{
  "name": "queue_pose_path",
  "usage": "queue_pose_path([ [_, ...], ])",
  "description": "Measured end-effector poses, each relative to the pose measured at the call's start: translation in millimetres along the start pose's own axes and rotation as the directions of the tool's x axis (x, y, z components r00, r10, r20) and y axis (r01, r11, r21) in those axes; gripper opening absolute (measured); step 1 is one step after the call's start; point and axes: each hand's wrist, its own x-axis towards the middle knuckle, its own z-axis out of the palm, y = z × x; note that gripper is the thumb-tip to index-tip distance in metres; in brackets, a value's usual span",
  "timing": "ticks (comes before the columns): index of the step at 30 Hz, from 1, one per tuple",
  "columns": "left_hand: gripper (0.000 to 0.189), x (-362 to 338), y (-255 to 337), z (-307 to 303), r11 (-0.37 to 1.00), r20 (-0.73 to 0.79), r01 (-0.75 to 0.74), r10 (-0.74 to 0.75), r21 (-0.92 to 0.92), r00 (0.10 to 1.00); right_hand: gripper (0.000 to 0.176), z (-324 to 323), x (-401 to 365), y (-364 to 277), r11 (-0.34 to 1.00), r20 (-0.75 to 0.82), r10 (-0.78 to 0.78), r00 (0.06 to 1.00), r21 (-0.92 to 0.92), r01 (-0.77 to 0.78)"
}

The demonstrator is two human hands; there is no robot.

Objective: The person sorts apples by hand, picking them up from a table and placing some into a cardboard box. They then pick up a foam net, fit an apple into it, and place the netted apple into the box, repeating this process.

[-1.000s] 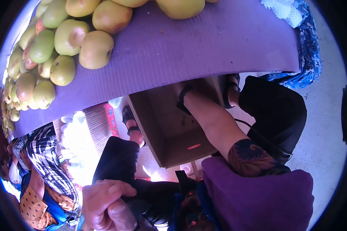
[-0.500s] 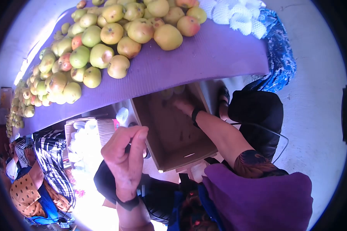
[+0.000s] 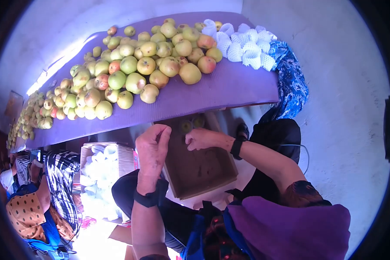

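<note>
My left hand (image 3: 153, 145) is raised at the left edge of an open cardboard box (image 3: 203, 189). Its fingers are curled in with the thumb against them, and whatever may be in them is hidden. Over the box's upper part is my right hand (image 3: 204, 139), its fingers bent together and no object showing in them. Two apples, one of them this greenish apple (image 3: 186, 126), lie at the far end inside the box, just beyond my right hand. Above both hands, a large heap of yellow-green and reddish apples (image 3: 135, 82) covers much of the purple-covered table (image 3: 229, 89).
White foam net sleeves (image 3: 247, 45) are piled on the table's right end, beside a blue patterned cloth (image 3: 292, 82). A second carton (image 3: 125, 158) holding more white sleeves stands at lower left. Past it sits another person in a dotted orange garment (image 3: 27, 216).
My right hand has come up from the far end of the box toward the left. My left hand has moved up and right. The view has shifted, showing more of the table.
</note>
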Motion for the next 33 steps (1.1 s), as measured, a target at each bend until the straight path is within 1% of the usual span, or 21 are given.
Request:
queue_pose_path([
  [1,0.006,1,-4,0,0.998,0.006,-0.036,0.036,0.048,0.999,0.035,-7,-11,-11,0.998,-0.032,-0.059,0.998,-0.020,0.059],
  [2,0.006,3,-7,-1,0.993,0.014,-0.071,0.070,0.097,0.997,0.035,-13,-19,-18,0.998,-0.033,-0.062,0.998,-0.029,0.061],
  [3,0.006,3,-7,-1,0.993,0.008,-0.074,0.073,0.093,0.997,0.033,-18,-27,-23,0.985,-0.180,-0.169,0.969,-0.071,0.158],
  [4,0.006,4,-6,-1,0.989,0.013,-0.086,0.085,0.123,0.996,0.031,-23,-33,-28,0.961,-0.315,-0.275,0.908,-0.125,0.248],
  [5,0.006,4,-5,-1,0.983,0.019,-0.097,0.095,0.153,0.995,0.031,-29,-38,-33,0.960,-0.313,-0.278,0.908,-0.131,0.248],
  [7,0.007,4,-5,-1,0.977,0.028,-0.116,0.113,0.178,0.993,0.035,-46,-45,-42,0.959,-0.626,-0.249,0.739,-0.053,0.278],
  [8,0.009,4,-5,-1,0.970,0.043,-0.134,0.128,0.205,0.991,0.035,-55,-46,-47,0.959,-0.626,-0.250,0.738,-0.058,0.276],
  [10,0.009,3,-2,0,0.969,0.053,-0.121,0.112,0.214,0.992,0.048,-74,-45,-54,0.953,-0.817,-0.295,0.495,-0.218,0.208],
  [11,0.010,3,-1,1,0.968,0.064,-0.106,0.093,0.229,0.994,0.048,-82,-40,-52,0.953,-0.818,-0.299,0.492,-0.223,0.207],
  [13,0.009,3,-2,1,0.966,0.069,-0.111,0.098,0.233,0.993,0.064,-94,-24,-44,0.919,-0.860,-0.384,0.336,-0.392,0.046],
  [14,0.009,3,-2,1,0.964,0.076,-0.114,0.099,0.239,0.992,0.064,-98,-18,-42,0.917,-0.858,-0.389,0.335,-0.397,0.046],
  [16,0.009,3,-3,2,0.953,0.081,-0.139,0.122,0.269,0.989,0.071,-104,-7,-45,0.923,-0.861,-0.337,0.380,-0.382,-0.048],
  [17,0.008,4,-3,3,0.941,0.093,-0.163,0.141,0.298,0.986,0.071,-106,-1,-46,0.922,-0.864,-0.335,0.376,-0.382,-0.056],
  [19,0.010,5,-4,4,0.936,0.098,-0.188,0.166,0.298,0.981,0.075,-108,11,-48,0.861,-0.834,-0.399,0.380,-0.484,-0.156],
  [20,0.012,5,-4,4,0.930,0.096,-0.206,0.185,0.306,0.978,0.075,-110,15,-49,0.860,-0.839,-0.395,0.375,-0.481,-0.169],
  [21,0.012,6,-4,4,0.930,0.102,-0.215,0.193,0.298,0.976,0.075,-112,20,-51,0.864,-0.840,-0.356,0.409,-0.463,-0.200],
  [23,0.008,6,-3,4,0.943,0.128,-0.154,0.121,0.296,0.984,0.074,-116,25,-52,0.853,-0.838,-0.310,0.450,-0.454,-0.257],
  [27,0.009,6,-6,5,0.939,0.129,-0.166,0.133,0.300,0.983,0.072,-118,32,-44,0.845,-0.833,-0.331,0.444,-0.471,-0.254],
  [30,0.009,7,-9,7,0.935,0.131,-0.164,0.129,0.314,0.983,0.064,-122,30,-44,0.876,-0.841,-0.315,0.439,-0.436,-0.207],
  [32,0.010,7,-10,6,0.935,0.142,-0.162,0.123,0.315,0.982,0.065,-125,25,-43,0.931,-0.847,-0.189,0.497,-0.315,-0.182],
  [33,0.010,7,-11,7,0.935,0.139,-0.158,0.119,0.318,0.983,0.065,-125,20,-44,0.932,-0.844,-0.191,0.501,-0.317,-0.178],
])
